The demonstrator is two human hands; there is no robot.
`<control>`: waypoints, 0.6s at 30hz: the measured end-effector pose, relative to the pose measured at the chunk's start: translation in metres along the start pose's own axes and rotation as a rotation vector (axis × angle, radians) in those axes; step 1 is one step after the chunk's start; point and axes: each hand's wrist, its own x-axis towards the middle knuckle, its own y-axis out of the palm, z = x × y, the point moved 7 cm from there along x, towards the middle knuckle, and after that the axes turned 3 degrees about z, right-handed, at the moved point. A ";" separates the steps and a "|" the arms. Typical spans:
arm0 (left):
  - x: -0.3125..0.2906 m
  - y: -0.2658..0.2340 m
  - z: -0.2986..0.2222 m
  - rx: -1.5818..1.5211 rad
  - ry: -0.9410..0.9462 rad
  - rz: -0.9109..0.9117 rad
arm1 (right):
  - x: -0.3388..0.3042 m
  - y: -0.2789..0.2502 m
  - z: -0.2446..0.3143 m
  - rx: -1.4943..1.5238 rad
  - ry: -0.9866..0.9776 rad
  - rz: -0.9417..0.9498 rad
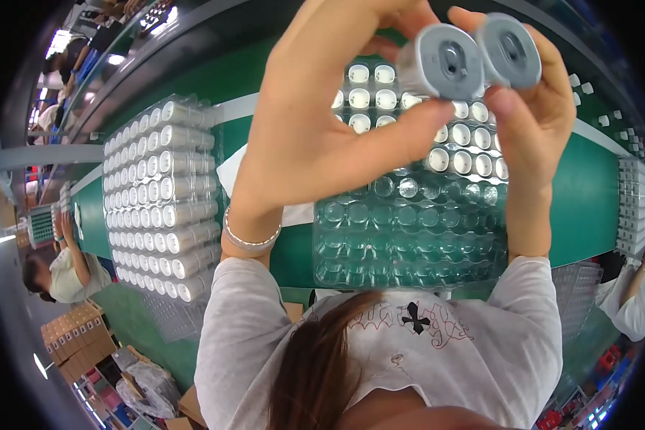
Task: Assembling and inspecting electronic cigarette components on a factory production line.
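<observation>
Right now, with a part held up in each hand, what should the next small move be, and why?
Probably lower the left cylinder with the left hand toward the clear tray: its near rows show unfilled cells, while white pieces fill cells farther off. The right hand holds the right cylinder, also grey end up to view.

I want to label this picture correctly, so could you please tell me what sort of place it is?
Probably a factory assembly or packing line: there is a long green worktop, a clear plastic tray partly filled with white cylindrical parts, and stacked cardboard boxes.
</observation>
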 end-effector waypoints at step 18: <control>-0.067 0.100 0.113 0.292 0.004 0.285 | -0.066 0.004 -0.052 -1.008 0.087 0.723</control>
